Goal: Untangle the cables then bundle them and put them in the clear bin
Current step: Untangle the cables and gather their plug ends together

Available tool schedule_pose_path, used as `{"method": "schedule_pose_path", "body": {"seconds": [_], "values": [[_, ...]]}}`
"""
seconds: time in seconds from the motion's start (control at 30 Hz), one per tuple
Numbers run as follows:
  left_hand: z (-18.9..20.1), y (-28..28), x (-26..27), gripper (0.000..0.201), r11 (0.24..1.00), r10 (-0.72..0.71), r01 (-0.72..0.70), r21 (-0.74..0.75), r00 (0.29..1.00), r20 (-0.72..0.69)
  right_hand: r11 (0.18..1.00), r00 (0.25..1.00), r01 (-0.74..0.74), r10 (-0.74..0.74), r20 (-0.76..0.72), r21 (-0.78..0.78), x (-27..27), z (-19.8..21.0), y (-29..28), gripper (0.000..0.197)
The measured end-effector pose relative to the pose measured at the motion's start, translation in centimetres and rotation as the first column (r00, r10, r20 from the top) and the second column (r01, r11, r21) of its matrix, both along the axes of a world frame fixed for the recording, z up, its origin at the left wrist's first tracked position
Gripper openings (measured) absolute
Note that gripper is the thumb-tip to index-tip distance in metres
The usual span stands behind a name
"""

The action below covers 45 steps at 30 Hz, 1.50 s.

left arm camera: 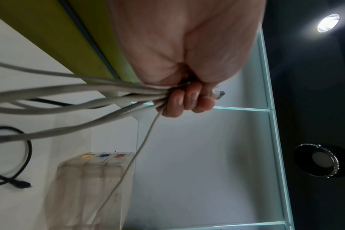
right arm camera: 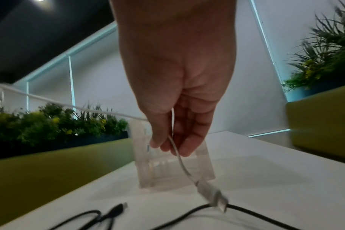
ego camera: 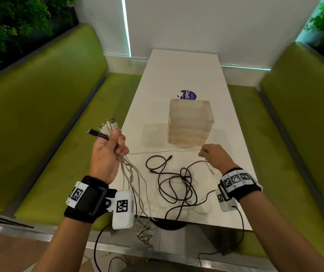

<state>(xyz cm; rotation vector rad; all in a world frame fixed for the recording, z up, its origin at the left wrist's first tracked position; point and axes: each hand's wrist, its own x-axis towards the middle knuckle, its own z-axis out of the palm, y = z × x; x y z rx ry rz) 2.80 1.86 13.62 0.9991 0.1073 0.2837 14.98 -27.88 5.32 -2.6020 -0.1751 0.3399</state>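
My left hand (ego camera: pixel 116 143) (left arm camera: pixel 184 99) grips a bunch of white cables (ego camera: pixel 131 173) (left arm camera: pixel 73 93) and one black one, plugs (ego camera: pixel 106 126) sticking up above the fist, left of the table edge. One white cable (ego camera: pixel 165 151) runs taut from that fist across to my right hand (ego camera: pixel 204 153) (right arm camera: pixel 170 144), which pinches it near its end; the plug (ego camera: pixel 212 171) (right arm camera: pixel 213 196) dangles below. Tangled black cables (ego camera: pixel 178 183) (right arm camera: pixel 100 216) lie on the white table (ego camera: pixel 233 146). The clear bin (ego camera: pixel 190 123) (left arm camera: pixel 89 186) (right arm camera: pixel 205 168) stands just beyond the right hand.
Green bench seats (ego camera: pixel 45 118) flank the table on both sides. A purple round sticker (ego camera: pixel 188 94) lies behind the bin. Loose cable ends (ego camera: pixel 145 234) hang off the near table edge. Plants (ego camera: pixel 6 26) line the top of the seat backs.
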Motion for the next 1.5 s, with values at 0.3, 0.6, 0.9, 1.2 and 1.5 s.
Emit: {"method": "schedule_pose_path", "body": {"seconds": [0.3,0.6,0.9,1.2,1.5], "values": [[-0.5,-0.3,0.5,0.024,0.999,-0.005,0.006,0.036,1.000,-0.025,0.910,0.875,-0.183,0.324,-0.360,0.373,-8.1,3.3,4.9,0.008],[-1.1,-0.3,0.5,0.024,0.998,-0.030,0.034,0.055,0.998,-0.059,0.832,0.615,-0.469,0.548,-0.567,0.296,-15.7,-2.6,8.4,0.025],[-2.0,-0.4,-0.1,0.020,0.994,-0.066,0.076,0.084,0.990,-0.121,0.971,0.953,-0.241,0.239,-0.185,0.015,-7.4,-2.3,4.3,0.015],[-2.6,-1.7,0.1,0.013,0.962,-0.122,0.171,0.212,0.967,-0.223,0.978,0.991,-0.133,0.128,-0.045,-0.163,-4.3,-5.7,3.3,0.013],[-4.0,-4.5,1.8,0.023,0.899,-0.171,0.262,0.351,0.948,-0.270,0.863,0.899,-0.427,0.375,0.226,0.269,-4.9,7.4,5.9,0.014]]}}
